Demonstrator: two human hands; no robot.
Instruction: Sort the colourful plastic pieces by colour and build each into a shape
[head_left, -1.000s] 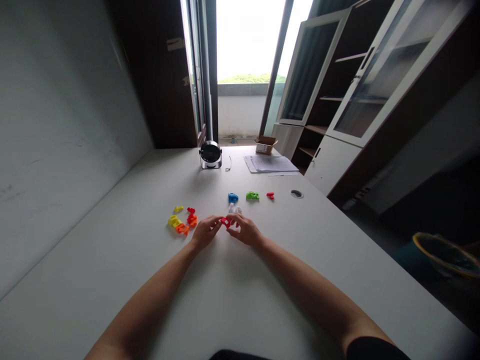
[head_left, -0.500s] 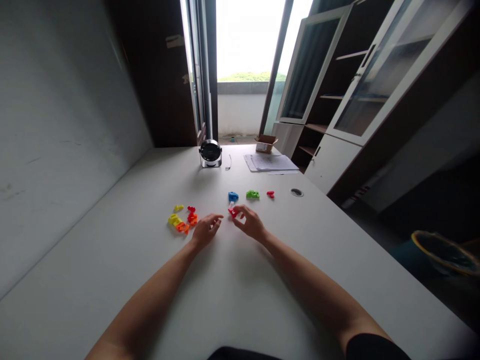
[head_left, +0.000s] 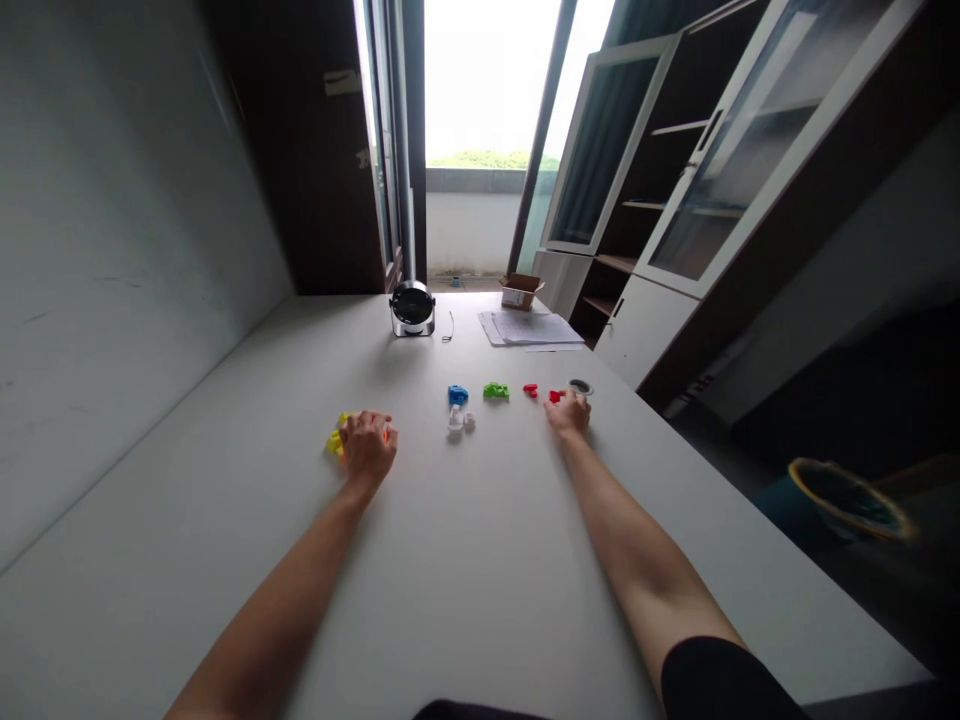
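Note:
My left hand (head_left: 367,445) is over the small pile at the left, its fingers apart and bent downward. Yellow plastic pieces (head_left: 334,441) show beside it; the red and orange ones are mostly covered by the hand. At the right, my right hand (head_left: 571,412) pinches a small red plastic piece (head_left: 554,396) at the tabletop. Left of it lies another red piece (head_left: 530,390). Farther left are a green piece (head_left: 496,391), a blue piece (head_left: 457,395) and white pieces (head_left: 457,420) just in front of the blue one.
A round black-and-silver device (head_left: 412,308) stands at the back of the white table (head_left: 450,560), with a thin cord (head_left: 450,328) beside it. Papers (head_left: 531,329) and an open cardboard box (head_left: 521,291) are at the back right. A round cable hole (head_left: 580,386) lies behind my right hand.
My right hand has moved right with the red piece, away from the white pieces. My left hand has moved left, from beside the coloured pile to over it. The view has shifted slightly.

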